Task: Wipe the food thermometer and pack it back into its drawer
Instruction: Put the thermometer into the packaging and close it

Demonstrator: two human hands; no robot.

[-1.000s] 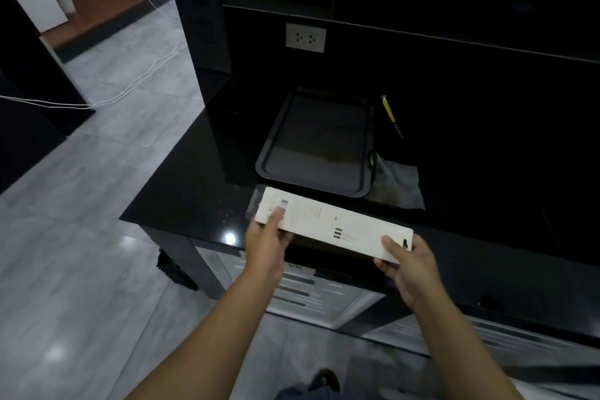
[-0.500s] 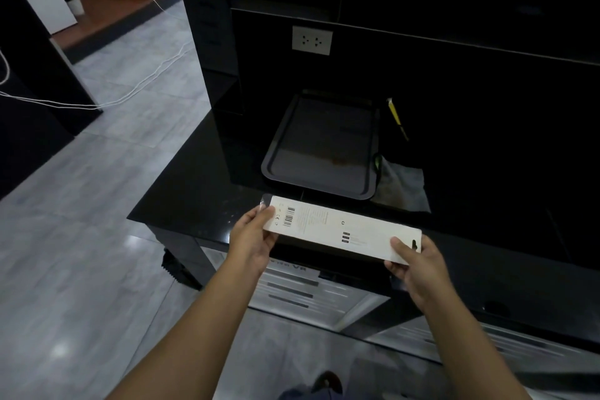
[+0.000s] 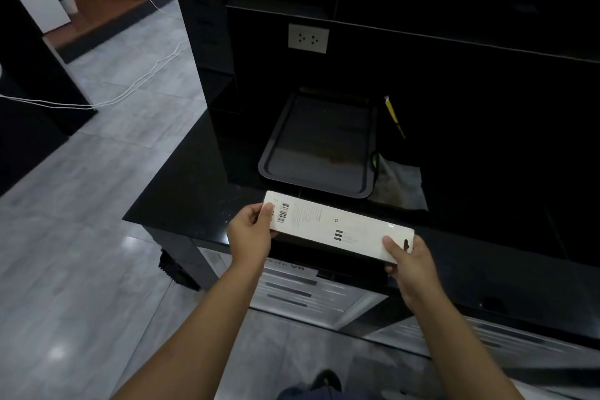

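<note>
I hold a long white box (image 3: 337,224) with a barcode and small print, level, over the front edge of the black counter (image 3: 181,191). My left hand (image 3: 251,234) grips its left end, thumb on top by the barcode. My right hand (image 3: 410,261) grips its right end, thumb next to a hang hole. A thin yellow tool (image 3: 393,115), possibly the thermometer, lies on the counter right of a dark tray (image 3: 319,146). A grey cloth (image 3: 401,187) lies crumpled by the tray's right front corner. A white drawer front (image 3: 298,292) shows under the counter edge.
A power socket (image 3: 307,38) sits on the black back panel above the tray. White cables (image 3: 130,91) run across the grey tiled floor at left. A black cabinet (image 3: 29,88) stands at the far left.
Both hands have drawn the box slightly toward me and leftward relative to the tray. My left thumb slid onto the barcode end. The grips are unchanged.
</note>
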